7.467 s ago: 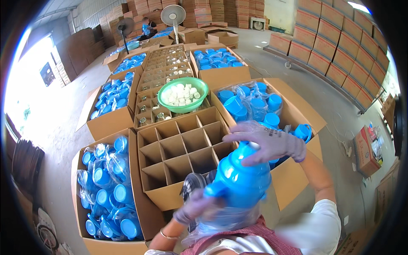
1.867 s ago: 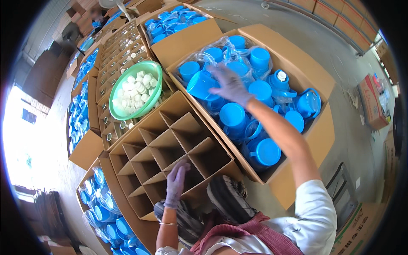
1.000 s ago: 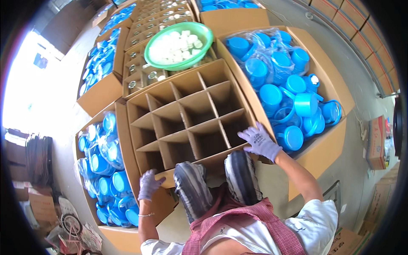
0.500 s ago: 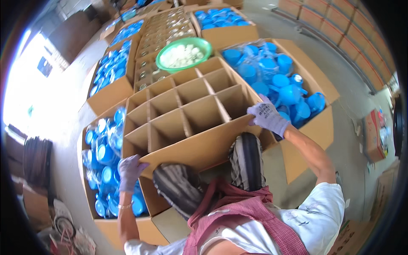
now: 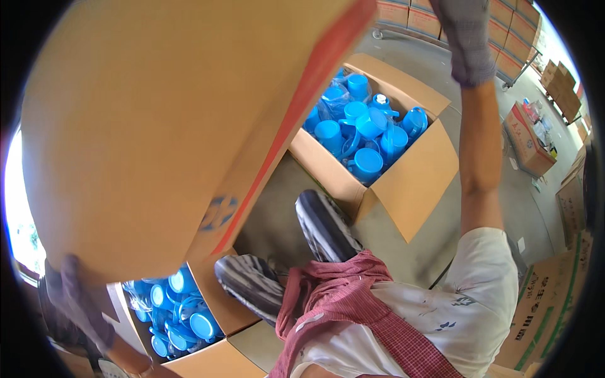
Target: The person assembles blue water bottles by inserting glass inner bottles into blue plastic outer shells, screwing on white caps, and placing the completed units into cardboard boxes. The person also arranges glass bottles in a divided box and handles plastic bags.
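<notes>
A large cardboard box (image 5: 145,138) with a red stripe and a blue emblem is raised and tilted before me, its flat face filling the upper left. At its lower left corner, my left hand (image 5: 79,299), in a grey-purple glove, grips the edge with the thumb showing on the face. High on the right is my gloved right hand (image 5: 466,38), arm stretched upward; its fingers are cut off by the top of the picture and blurred, so their hold is hidden. The box's inside is out of sight.
Right of the raised box stands an open carton (image 5: 328,173) of blue lidded plastic cups. Another open carton (image 5: 217,290) of blue cups is at the lower left, by my knee. Stacked boxes (image 5: 422,22) sit on a wheeled cart behind; a red-brown carton (image 5: 529,142) lies farther right.
The divided box has been lifted from between the cartons and tipped up, hiding the cartons and green basin behind. My right hand rose high; my left moved outward and down.
</notes>
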Demonstrator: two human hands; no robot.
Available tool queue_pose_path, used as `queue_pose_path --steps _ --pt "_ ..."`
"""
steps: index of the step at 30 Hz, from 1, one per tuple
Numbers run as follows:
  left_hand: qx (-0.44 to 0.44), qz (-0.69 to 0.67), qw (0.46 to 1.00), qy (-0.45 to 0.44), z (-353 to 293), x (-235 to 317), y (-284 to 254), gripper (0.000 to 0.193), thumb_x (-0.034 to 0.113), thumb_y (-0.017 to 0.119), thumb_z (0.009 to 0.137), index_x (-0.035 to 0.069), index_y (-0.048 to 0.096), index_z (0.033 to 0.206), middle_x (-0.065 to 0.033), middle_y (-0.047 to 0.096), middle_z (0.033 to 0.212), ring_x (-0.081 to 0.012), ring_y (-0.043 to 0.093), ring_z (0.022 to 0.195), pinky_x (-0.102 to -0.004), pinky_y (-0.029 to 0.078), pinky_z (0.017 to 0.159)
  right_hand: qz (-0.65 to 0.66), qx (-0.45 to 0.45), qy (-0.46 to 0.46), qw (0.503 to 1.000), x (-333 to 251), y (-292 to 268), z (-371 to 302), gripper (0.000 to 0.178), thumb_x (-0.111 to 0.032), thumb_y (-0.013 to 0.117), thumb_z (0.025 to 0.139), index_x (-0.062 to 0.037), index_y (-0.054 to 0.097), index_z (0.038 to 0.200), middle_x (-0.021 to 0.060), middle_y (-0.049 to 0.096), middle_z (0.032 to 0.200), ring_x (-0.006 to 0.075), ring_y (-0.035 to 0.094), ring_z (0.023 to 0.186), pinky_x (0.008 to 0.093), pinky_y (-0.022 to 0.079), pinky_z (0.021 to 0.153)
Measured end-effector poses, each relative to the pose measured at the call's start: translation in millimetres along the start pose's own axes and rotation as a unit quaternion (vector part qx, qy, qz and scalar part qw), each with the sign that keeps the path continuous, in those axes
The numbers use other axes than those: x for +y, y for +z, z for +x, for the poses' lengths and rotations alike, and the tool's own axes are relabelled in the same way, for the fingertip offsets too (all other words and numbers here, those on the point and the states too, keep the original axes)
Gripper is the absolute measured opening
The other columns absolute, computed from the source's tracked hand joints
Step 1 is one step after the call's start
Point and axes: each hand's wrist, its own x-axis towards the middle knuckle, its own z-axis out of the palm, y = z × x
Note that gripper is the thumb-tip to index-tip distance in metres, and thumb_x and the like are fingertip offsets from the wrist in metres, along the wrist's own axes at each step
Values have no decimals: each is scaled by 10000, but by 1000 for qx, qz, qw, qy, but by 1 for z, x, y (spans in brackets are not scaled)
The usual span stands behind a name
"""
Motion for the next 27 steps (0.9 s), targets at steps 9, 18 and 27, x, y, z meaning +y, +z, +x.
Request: queue_pose_path --steps 9,18,27 --pt "-157 -175 972 -1 184 -24 138 486 340 526 1001 -18 547 1329 -103 586 1282 -170 558 1162 -276 421 1013 700 -103 637 305 -40 8 -193 680 -614 480 949 -70 471 1357 170 656 1168 263 680 1013 386 571 820" --pt "-271 -109 827 481 66 161 325 483 219 598 909 52 536 1358 -146 541 1382 -295 454 1336 -395 317 1126 589 -264 542 537 -63 3 -132 397 -325 567 987 20 603 1181 108 672 1054 180 669 956 303 550 820" --pt "-79 -23 858 507 40 153 471 481 520 616 835 221 597 1212 -137 523 1224 -343 445 1209 -580 283 1045 102 -620 108 770 -8 18 -310 384 -299 659 879 -93 639 1203 215 648 1118 364 619 1011 423 517 850"
